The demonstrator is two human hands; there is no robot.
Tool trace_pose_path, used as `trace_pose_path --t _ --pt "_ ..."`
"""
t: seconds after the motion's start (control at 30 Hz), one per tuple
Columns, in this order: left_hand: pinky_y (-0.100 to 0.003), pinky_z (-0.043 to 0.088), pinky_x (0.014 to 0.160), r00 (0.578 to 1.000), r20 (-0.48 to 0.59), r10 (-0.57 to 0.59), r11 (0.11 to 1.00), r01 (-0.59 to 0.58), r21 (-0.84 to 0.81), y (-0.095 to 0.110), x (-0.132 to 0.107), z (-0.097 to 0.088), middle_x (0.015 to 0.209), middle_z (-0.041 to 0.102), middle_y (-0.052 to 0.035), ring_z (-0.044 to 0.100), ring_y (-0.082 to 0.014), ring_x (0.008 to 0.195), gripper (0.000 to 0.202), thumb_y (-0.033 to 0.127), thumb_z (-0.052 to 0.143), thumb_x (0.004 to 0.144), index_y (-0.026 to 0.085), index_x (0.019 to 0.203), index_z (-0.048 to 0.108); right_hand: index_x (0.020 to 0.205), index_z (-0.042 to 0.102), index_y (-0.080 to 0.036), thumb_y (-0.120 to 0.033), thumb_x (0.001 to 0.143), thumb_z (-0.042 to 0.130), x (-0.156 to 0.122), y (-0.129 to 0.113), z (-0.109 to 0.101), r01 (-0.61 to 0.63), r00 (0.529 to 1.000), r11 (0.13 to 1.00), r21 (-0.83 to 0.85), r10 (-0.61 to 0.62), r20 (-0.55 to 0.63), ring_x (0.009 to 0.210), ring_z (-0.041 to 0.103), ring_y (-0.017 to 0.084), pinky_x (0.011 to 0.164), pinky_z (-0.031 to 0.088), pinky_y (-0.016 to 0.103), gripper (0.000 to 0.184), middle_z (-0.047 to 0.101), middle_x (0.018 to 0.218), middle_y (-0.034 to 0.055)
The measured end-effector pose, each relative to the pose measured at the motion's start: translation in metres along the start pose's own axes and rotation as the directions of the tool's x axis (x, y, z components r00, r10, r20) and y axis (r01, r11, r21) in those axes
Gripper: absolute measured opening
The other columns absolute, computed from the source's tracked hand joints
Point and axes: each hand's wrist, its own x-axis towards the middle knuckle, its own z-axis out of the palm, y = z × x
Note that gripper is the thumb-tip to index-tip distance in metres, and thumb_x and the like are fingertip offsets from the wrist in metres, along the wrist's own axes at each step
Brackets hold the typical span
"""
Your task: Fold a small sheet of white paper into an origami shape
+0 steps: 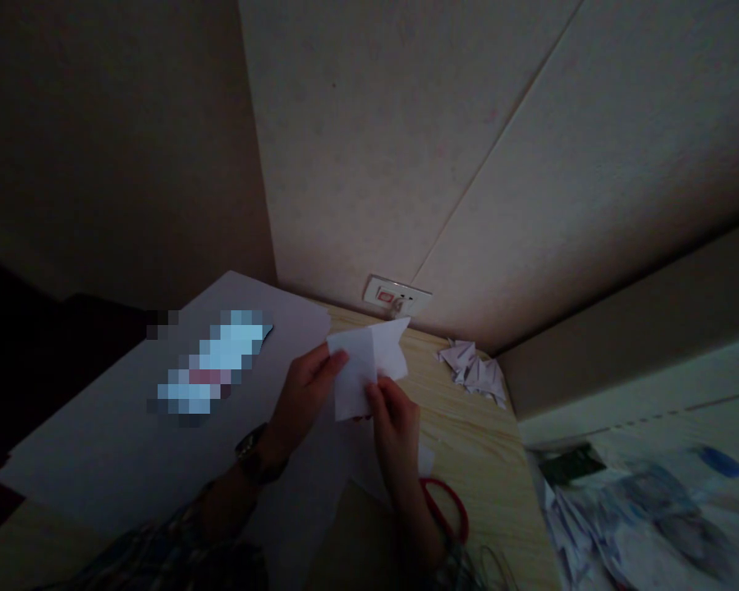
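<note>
A partly folded sheet of white paper (354, 377) is held up above the table, with a notched flap (392, 349) sticking out to its right. My left hand (305, 390) pinches its left edge, thumb on the front face. At the lower right edge, my right hand (395, 427) grips the same paper between thumb and fingers. Some fingertips are hidden behind the sheet. Large white paper sheets (271, 501) lie beneath my left arm, a phone-like bright blurred patch (222, 361) resting on them. Red-handled scissors (461, 509) lie beside my right forearm, partly covered by it.
Several folded paper pieces (474, 371) sit at the table's back right corner. A wall socket (397, 295) with a plug is just behind the table (486, 447). Right of the table edge, lower down, are more folded papers (576, 529) and a plastic bag (671, 501).
</note>
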Motion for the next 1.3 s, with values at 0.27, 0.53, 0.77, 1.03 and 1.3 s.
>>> trace_pose_path --t 0.27,0.53,0.77,1.03,1.3 --pt "-0.021 0.037 0.048 0.997 -0.062 0.039 0.999 -0.041 -0.023 -0.002 0.002 0.0 0.056 0.05 0.004 0.044 -0.0111 0.053 0.023 0.035 0.058 0.078 0.019 0.062 0.051 0.067 0.063 -0.018 -0.044 0.091 0.05 0.005 0.001 -0.003 -0.052 0.994 0.999 -0.014 0.053 0.101 0.048 0.059 0.012 0.053 0.044 0.021 0.037 0.063 0.05 -0.0007" --pt "-0.02 0.03 0.042 0.991 -0.128 0.043 0.996 -0.052 -0.067 -0.003 0.004 -0.005 0.054 0.043 0.0056 0.038 -0.0095 0.049 0.026 0.036 0.062 0.077 0.02 0.062 0.047 0.088 0.07 -0.022 -0.022 0.08 0.062 -0.016 -0.011 -0.075 -0.048 0.967 0.943 -0.329 0.127 0.222 0.081 0.066 0.019 0.077 0.051 0.031 0.012 0.072 0.085 0.0028" --pt "-0.021 0.031 0.043 0.993 -0.114 0.028 0.991 -0.043 -0.131 -0.005 0.004 -0.003 0.056 0.046 0.0044 0.042 -0.0107 0.051 0.028 0.037 0.065 0.074 0.021 0.062 0.047 0.09 0.068 -0.022 -0.007 0.065 0.067 -0.073 0.032 -0.107 -0.007 0.981 0.813 -0.582 0.119 0.154 0.091 0.059 0.025 0.081 0.049 0.037 0.029 0.068 0.095 0.0064" --pt "-0.02 0.041 0.051 0.993 -0.114 0.022 0.975 -0.047 -0.219 -0.006 0.005 -0.005 0.057 0.05 0.0047 0.049 -0.0115 0.056 0.021 0.035 0.065 0.075 0.02 0.067 0.052 0.082 0.065 -0.021 -0.011 0.079 0.057 -0.049 0.055 -0.098 0.073 0.997 0.825 -0.56 -0.071 0.026 0.087 0.057 0.023 0.08 0.047 0.035 0.013 0.064 0.087 0.0064" --pt "-0.02 0.038 0.047 0.994 -0.107 -0.007 0.974 -0.018 -0.225 -0.005 0.006 -0.003 0.056 0.05 0.0051 0.046 -0.0108 0.052 0.025 0.037 0.068 0.073 0.019 0.065 0.052 0.079 0.066 -0.02 -0.013 0.078 0.055 -0.002 0.055 -0.1 0.101 0.992 0.757 -0.646 -0.128 0.006 0.089 0.059 0.025 0.084 0.048 0.041 0.014 0.066 0.088 0.0087"
